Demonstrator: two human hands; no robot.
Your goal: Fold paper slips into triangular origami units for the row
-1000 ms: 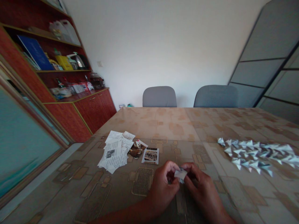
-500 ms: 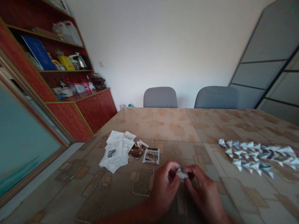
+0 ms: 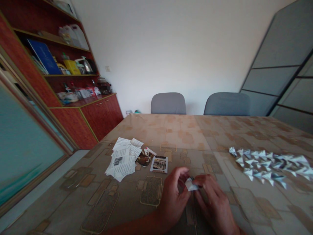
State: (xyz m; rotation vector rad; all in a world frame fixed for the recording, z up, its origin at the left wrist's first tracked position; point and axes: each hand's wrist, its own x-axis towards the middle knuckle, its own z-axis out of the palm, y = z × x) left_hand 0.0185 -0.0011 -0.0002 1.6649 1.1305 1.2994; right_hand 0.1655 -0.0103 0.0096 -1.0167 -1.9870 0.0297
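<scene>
Between my two hands, just above the near part of the table, is a small folded piece of paper (image 3: pixel 191 185), white on the side that shows. My left hand (image 3: pixel 174 192) pinches its left side between thumb and fingers. On its right side, my right hand (image 3: pixel 213 197) grips it with thumb and fingertips, which partly cover it. To the left lies a loose pile of printed paper pieces (image 3: pixel 123 160). Beside the pile are a brown picture cutting (image 3: pixel 144 157) and a paper piece with a printed photo (image 3: pixel 159 164).
Several folded paper pieces (image 3: pixel 266 163) with pointed tips stand in rows on the right of the patterned tablecloth (image 3: pixel 151 130). Two grey chairs (image 3: pixel 168 103) stand behind the far edge. A red-brown cabinet (image 3: pixel 95 114) with filled shelves is at the left.
My right fingers have shifted slightly on the folded paper, and a bit more of its white face shows. The left hand keeps its pinch. The view has tilted slightly.
</scene>
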